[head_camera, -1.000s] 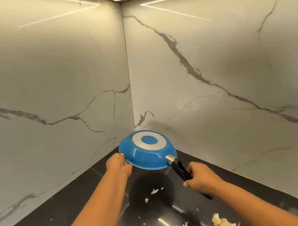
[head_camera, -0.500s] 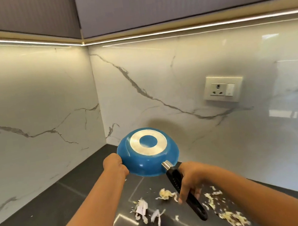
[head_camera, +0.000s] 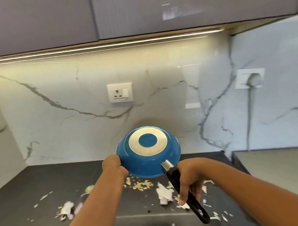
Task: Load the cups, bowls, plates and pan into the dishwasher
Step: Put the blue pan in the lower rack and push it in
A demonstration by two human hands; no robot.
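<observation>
Pan (head_camera: pixel 148 151) is hanging upside down over the littered table (head_camera: pixel 31 187) while I'm clamping its handle (head_camera: pixel 182 188) in my right hand (head_camera: pixel 190 178) and pinching the rim with my left hand (head_camera: pixel 113 165), so swinging round I'm risking clipping the wall (head_camera: pixel 70 123).

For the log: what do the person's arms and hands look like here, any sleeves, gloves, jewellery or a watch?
Both forearms are bare as far as the view reaches, with no sleeve edge showing. The left hand and right hand wear no gloves. No watch, bracelet or ring is visible, though the fingers are partly hidden.
</observation>
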